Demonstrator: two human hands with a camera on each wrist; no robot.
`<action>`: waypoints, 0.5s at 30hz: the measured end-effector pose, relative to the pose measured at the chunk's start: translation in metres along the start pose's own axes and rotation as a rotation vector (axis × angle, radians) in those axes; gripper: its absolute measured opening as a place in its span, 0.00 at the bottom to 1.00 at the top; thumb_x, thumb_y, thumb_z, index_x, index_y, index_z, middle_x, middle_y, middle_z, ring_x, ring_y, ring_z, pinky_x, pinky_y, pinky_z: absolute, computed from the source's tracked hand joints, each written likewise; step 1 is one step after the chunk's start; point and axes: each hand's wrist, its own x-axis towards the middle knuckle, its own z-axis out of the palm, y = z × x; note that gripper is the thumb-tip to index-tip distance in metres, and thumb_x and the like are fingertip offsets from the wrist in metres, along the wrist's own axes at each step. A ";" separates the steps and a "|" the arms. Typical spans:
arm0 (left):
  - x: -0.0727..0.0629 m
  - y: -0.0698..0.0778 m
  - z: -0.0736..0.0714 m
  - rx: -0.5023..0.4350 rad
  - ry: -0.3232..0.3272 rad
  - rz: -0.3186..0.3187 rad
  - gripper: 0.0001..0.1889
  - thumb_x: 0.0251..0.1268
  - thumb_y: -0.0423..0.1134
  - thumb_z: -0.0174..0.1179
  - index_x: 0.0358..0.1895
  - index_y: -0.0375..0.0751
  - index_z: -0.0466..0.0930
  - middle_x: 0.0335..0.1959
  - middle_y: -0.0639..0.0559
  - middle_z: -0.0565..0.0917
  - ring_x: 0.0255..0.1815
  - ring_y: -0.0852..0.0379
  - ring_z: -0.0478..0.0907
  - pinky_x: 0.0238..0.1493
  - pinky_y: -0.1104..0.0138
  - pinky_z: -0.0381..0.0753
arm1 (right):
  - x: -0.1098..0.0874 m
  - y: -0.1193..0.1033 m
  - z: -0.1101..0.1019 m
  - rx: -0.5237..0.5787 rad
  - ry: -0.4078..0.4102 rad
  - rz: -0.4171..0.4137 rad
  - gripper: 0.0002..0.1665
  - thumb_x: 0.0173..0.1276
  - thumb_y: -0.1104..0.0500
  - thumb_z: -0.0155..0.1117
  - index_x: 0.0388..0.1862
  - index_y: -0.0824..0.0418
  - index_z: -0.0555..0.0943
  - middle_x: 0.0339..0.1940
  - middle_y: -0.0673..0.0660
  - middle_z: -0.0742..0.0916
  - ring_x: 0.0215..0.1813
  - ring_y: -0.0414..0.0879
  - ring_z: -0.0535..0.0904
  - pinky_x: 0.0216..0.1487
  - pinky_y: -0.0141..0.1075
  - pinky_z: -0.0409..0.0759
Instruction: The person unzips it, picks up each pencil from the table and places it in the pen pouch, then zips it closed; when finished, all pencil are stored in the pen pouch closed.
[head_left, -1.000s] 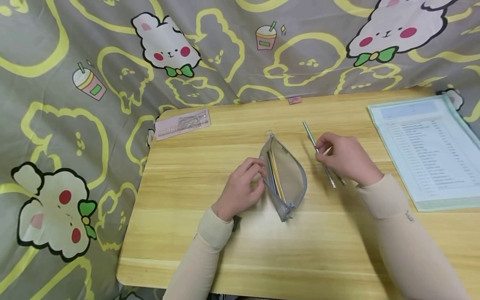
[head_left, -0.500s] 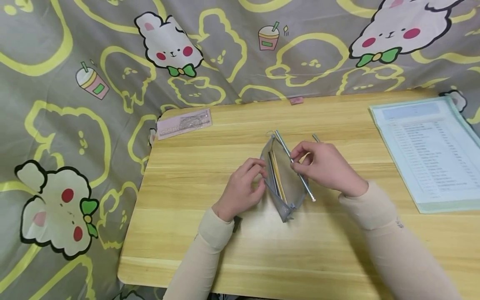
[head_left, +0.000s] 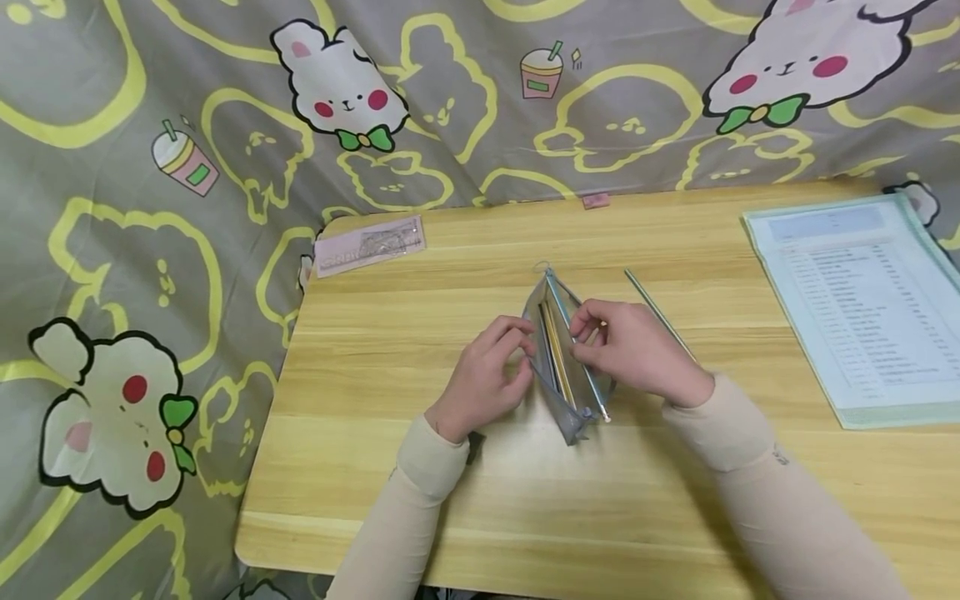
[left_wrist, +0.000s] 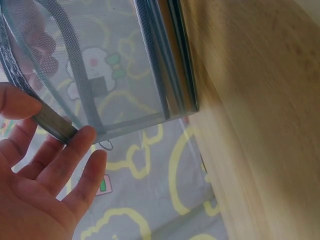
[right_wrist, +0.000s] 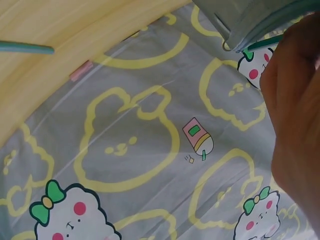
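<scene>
A grey mesh pencil case (head_left: 564,423) stands unzipped on the table, its mouth spread wide. My left hand (head_left: 483,377) pinches the case's left rim; in the left wrist view thumb and fingers hold the zip edge (left_wrist: 56,123). Several pencils (head_left: 557,354) lie inside along the left wall. Over the opening, my right hand (head_left: 637,348) pinches a blue-green pencil (head_left: 595,388) between thumb and fingers. Its eraser end sticks out past the near end of the case, and its far tip is at the far corner. The right fingertips are mostly hidden in the right wrist view.
Another green pencil (head_left: 658,312) lies on the table (head_left: 360,433), partly behind the right hand. A set of rulers in a pink sleeve (head_left: 370,245) is at the back left, a pink eraser (head_left: 597,201) at the back edge. Printed sheets in a folder (head_left: 862,308) lie at right.
My right hand has moved left with one pencil, from beside the case to over its mouth. The other pencil it held now lies on the table. The left hand keeps its place.
</scene>
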 end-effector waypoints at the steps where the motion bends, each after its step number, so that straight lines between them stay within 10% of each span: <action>1: 0.000 0.000 0.000 0.001 -0.001 0.001 0.05 0.62 0.29 0.61 0.40 0.39 0.80 0.57 0.43 0.83 0.55 0.48 0.85 0.55 0.64 0.87 | 0.000 0.000 0.001 -0.003 0.002 0.002 0.06 0.64 0.61 0.69 0.39 0.59 0.84 0.27 0.49 0.87 0.31 0.43 0.81 0.31 0.33 0.78; 15: 0.001 -0.001 0.001 -0.009 0.004 0.006 0.05 0.62 0.29 0.61 0.40 0.40 0.80 0.56 0.42 0.83 0.55 0.48 0.85 0.58 0.63 0.87 | 0.005 0.000 0.003 -0.001 -0.025 0.041 0.04 0.66 0.63 0.69 0.38 0.58 0.83 0.29 0.52 0.88 0.30 0.43 0.83 0.31 0.37 0.81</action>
